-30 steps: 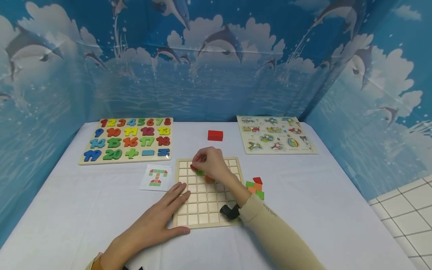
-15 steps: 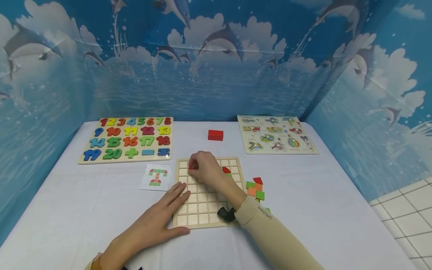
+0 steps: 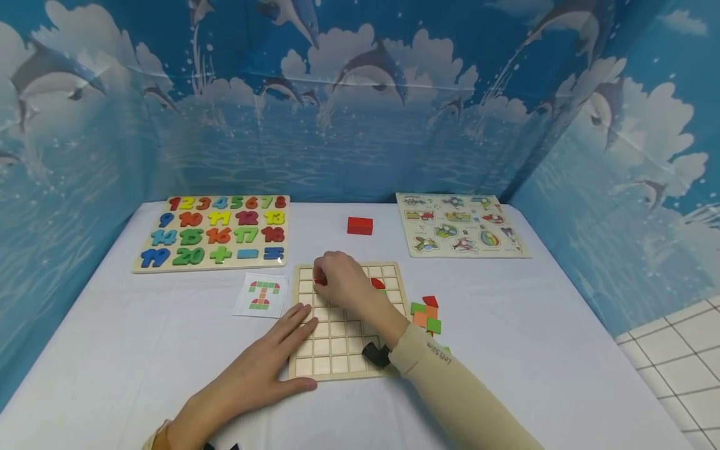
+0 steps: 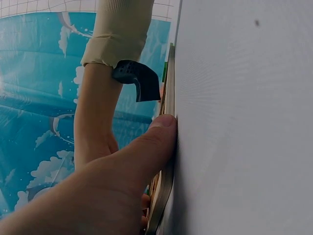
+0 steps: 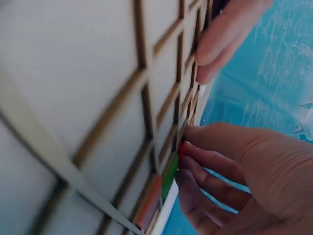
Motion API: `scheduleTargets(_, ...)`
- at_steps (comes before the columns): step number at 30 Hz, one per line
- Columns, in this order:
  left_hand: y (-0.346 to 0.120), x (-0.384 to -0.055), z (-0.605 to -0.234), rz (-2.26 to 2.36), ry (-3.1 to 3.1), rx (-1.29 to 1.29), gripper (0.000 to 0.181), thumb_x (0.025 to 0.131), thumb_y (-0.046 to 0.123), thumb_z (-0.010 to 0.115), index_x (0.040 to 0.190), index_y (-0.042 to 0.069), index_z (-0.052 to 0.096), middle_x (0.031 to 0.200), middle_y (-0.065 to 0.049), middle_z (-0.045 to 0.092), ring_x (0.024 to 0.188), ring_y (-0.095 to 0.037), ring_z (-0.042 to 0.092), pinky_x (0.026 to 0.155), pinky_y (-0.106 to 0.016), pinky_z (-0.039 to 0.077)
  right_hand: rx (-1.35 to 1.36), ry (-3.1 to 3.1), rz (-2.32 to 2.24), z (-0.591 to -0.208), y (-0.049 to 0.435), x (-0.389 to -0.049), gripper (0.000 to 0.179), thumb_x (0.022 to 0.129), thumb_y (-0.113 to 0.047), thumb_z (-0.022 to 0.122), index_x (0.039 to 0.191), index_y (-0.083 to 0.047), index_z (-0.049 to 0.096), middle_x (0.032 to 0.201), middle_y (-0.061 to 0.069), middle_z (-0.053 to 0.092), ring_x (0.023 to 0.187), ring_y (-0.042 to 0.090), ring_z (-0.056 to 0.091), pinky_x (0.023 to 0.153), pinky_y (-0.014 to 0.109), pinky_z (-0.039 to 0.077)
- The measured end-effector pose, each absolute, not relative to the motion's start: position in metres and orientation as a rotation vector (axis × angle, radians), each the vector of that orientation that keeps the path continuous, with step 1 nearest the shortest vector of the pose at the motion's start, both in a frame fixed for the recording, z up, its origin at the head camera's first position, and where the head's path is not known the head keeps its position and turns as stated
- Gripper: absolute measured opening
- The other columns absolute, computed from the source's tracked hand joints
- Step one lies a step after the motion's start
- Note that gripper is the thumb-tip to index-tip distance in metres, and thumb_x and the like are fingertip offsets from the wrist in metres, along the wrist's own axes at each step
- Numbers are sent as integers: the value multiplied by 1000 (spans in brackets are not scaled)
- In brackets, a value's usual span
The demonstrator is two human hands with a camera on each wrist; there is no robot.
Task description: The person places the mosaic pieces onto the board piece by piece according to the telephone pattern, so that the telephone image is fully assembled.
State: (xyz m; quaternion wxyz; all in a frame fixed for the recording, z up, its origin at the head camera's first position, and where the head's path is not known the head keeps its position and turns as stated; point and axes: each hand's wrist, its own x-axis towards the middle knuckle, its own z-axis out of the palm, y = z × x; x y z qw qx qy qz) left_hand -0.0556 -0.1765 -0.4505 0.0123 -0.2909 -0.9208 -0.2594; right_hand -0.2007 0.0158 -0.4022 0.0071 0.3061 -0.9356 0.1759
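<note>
My right hand pinches a small red tile with thumb and fingers at the upper left of the wooden grid board. In the right wrist view, a green tile and an orange tile lie in cells beside it. A red rounded tile shows on the board right of that hand, which hides part of the upper rows. My left hand rests with straight fingers on the board's left edge, its thumb by the near corner.
A pattern card lies left of the board. Several loose tiles are piled to its right. Behind stand a number puzzle, a red block and a picture puzzle. A dolphin curtain surrounds the white table.
My right hand has shifted slightly left and nearer with the red tile, uncovering the red rounded tile on the right and covering green and orange ones. My left hand stays still.
</note>
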Motion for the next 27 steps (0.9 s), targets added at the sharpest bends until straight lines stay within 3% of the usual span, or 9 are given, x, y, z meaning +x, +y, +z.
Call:
scheduleTargets(8,-178,-55,-451,-814,-2867,-900,97,90,63,74,165,15,37,176,-4,24,163,-27,22,118,-52,43,1084,-2880,337,-396,10,-201,16,90,-9,72,76,-15,67,69,-2,57,67,13,50,61,25,40)
scheduleTargets(16,-175,-57,-450,-847,-2886,-912,96,91,63,74,166,15,36,176,-3,23,164,-26,20,119,-53,42,1137,-2836,326,-397,18,-208,18,92,-6,72,77,-15,67,69,-5,58,66,12,51,64,25,42)
scheduleTargets(22,-175,-57,-450,-852,-2881,-912,97,90,63,74,166,16,36,177,-3,22,164,-25,19,119,-52,42,1218,-2817,293,-398,14,-208,8,97,-9,72,92,-12,77,78,-2,69,71,13,56,72,24,49)
scheduleTargets(27,-177,-56,-451,-860,-2876,-909,97,91,64,73,166,16,35,177,-3,22,164,-26,19,119,-53,42,1230,-2893,358,-397,17,-209,6,96,-15,79,101,-13,80,85,-3,69,77,13,58,76,25,51)
